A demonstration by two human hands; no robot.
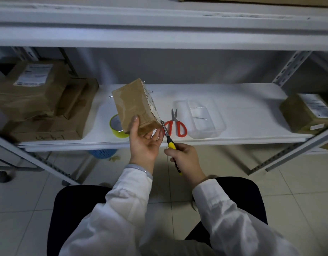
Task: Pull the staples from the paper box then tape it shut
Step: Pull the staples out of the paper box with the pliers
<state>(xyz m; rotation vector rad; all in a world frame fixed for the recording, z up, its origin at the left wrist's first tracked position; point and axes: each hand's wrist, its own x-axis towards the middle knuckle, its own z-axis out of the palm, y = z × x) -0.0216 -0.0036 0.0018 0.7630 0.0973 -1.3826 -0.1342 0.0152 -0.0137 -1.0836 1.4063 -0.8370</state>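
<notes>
Left hand [143,140]: holds the box [135,106] from below, thumb on its brown face, fingers curled under, raised above the shelf [233,93] edge.
Right hand [185,159]: wrapped round yellow-handled pliers [167,134].
Pliers tip: at the box's lower right corner.
Tape roll [116,126]: on the shelf behind the box.

A storeroom or parcel room: slotted-angle metal shelving [159,37] spans the frame, brown taped parcels [33,89] with printed labels sit at centre left and far right, tiled floor [21,200] lies below.
</notes>
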